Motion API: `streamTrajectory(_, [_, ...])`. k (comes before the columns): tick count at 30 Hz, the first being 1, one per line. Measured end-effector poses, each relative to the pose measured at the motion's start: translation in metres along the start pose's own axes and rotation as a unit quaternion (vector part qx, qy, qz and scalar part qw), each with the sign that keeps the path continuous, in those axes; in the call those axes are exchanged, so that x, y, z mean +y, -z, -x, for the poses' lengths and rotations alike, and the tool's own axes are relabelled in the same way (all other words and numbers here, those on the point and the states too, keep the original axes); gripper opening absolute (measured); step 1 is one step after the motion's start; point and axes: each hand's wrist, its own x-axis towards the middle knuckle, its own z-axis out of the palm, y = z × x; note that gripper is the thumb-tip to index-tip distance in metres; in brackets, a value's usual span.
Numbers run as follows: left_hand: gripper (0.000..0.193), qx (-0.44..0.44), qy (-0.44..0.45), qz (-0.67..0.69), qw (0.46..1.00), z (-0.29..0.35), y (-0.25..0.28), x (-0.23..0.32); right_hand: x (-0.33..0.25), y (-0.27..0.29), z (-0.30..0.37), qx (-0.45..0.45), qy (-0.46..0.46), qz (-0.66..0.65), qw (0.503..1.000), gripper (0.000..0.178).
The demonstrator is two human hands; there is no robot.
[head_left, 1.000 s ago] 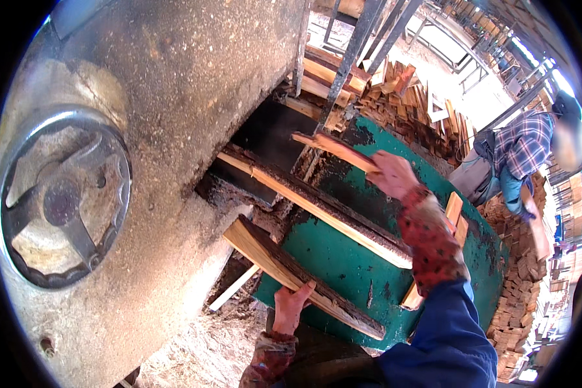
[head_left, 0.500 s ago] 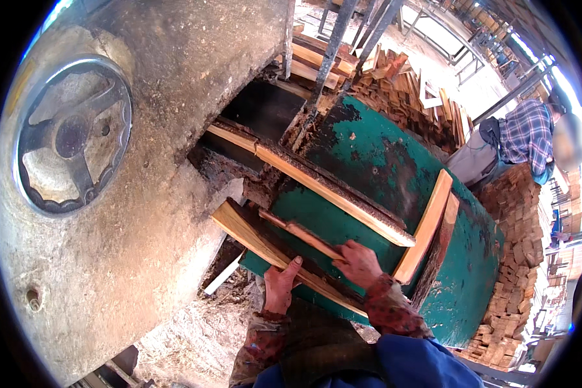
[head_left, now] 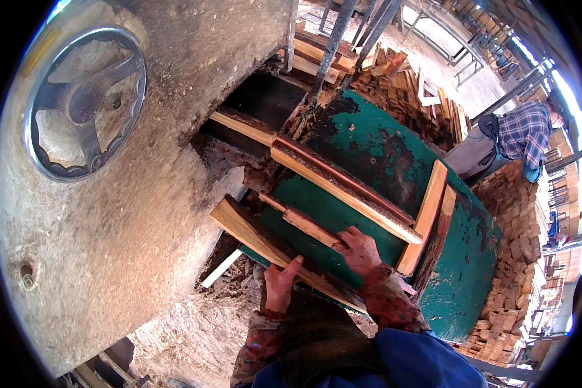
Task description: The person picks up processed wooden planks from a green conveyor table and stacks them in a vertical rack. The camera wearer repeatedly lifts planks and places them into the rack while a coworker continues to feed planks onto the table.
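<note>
My left hand (head_left: 281,284) is closed around the near edge of a long bark-edged wood slab (head_left: 255,239), thumb on top. My right hand (head_left: 361,252) grips the near end of a narrow reddish-brown wood strip (head_left: 307,226). The strip lies slantwise over the green metal table (head_left: 330,255), between the slab and a longer bark-edged board (head_left: 343,187). That board lies beyond my hands, end to end with another wood piece (head_left: 242,127) coming from the machine opening.
A pale, dusty machine panel with a handwheel (head_left: 86,103) fills the left. Two short pieces, one a pale board (head_left: 427,216), lie crosswise on the table's right. Stacked wood blocks (head_left: 507,258) line its far right, where a person in a plaid shirt (head_left: 520,132) bends.
The long board has slid slightly rightward, its end now against the pale crosswise board. The strip in my right hand has turned slightly, showing a broader face. My left hand keeps its grip.
</note>
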Motion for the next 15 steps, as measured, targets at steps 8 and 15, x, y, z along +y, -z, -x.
streamTrajectory(8, [0.047,-0.032,-0.066,-0.062,0.995,-0.004,0.003,-0.01,-0.034,-0.005,-0.023,0.032,0.047,-0.054,0.997,0.016])
streamTrajectory(15, [0.044,-0.043,0.027,0.051,0.997,-0.009,0.015,-0.029,-0.069,-0.049,-0.032,0.002,0.146,-0.125,0.981,0.025])
